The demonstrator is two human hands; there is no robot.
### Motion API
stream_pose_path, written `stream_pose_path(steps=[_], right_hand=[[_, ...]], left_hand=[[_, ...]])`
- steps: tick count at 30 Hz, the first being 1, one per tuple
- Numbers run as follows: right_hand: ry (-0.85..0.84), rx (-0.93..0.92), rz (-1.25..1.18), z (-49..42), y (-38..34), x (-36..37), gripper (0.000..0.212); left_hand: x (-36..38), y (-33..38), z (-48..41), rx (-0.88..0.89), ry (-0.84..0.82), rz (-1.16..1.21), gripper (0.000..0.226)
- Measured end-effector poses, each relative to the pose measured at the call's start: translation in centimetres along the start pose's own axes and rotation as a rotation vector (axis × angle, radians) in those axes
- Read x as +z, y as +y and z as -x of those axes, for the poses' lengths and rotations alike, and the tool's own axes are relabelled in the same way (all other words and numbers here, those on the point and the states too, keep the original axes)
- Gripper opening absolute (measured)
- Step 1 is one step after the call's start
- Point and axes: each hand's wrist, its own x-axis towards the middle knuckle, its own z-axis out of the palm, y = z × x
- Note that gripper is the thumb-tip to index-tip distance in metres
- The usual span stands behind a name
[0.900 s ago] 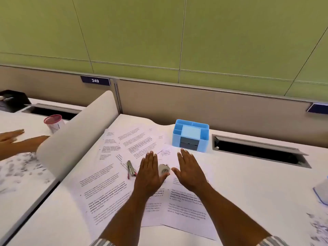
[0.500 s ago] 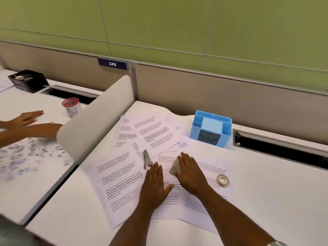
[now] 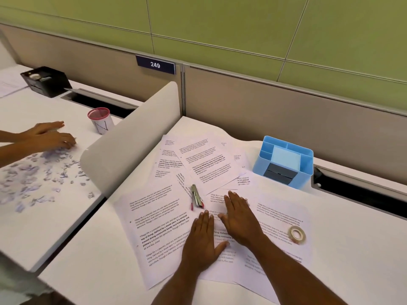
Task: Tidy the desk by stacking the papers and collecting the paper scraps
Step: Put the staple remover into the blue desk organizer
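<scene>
Head view: the papers (image 3: 158,219) lie loose and overlapping across the middle of the desk (image 3: 356,256), spreading from the near edge up toward the back panel. Both of the person's hands are on them. The left hand (image 3: 201,245) lies flat, palm down, fingers straight and together, on the near sheets. The right hand (image 3: 240,221) lies flat just beside it and a little farther out. Neither holds anything; they only press on paper.

I judge that gathering depends on how the sheets fan out from that spot. The big sheet on the left is skewed, its long axis running from far left to near right, and the left hand is nearer to it. The sheet on the right lies out past the right hand. A far cluster sits beyond the right fingertips, between the divider (image 3: 132,148) and the organizer (image 3: 284,161).

Three things would be in the way of a clean stack. A stapler (image 3: 197,195) and a pen (image 3: 192,205) rest on the sheets just ahead of the left fingertips. A tape roll (image 3: 297,234) rests on the right sheet.

The only scraps (image 3: 33,177) I see lie on the next desk, across the divider. Another person's hands (image 3: 50,135) are on them, near a cup (image 3: 100,119).
</scene>
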Motion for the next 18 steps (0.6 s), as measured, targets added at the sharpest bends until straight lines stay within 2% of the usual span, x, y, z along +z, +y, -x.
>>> stream_pose_path(steps=[4,9,14,18], right_hand=[[0.001,-0.004,-0.057,-1.0,-1.2,0.2,0.071],[0.080,0.019,-0.180,-2.5,-3.6,0.1,0.062],[0.109,0.046,-0.225,-3.7,-5.7,0.5,0.050],[0.085,0.039,-0.216,-4.5,-7.0,0.8,0.056]], left_hand=[[0.6,-0.1,-0.2,-0.017,0.022,-0.016,0.099],[0.8,-0.1,-0.2,-0.031,0.039,0.022,0.099],[0.4,-0.2,-0.1,0.037,0.087,0.026,0.091],[0.6,-0.3,-0.1,0.112,0.172,0.045,0.079]])
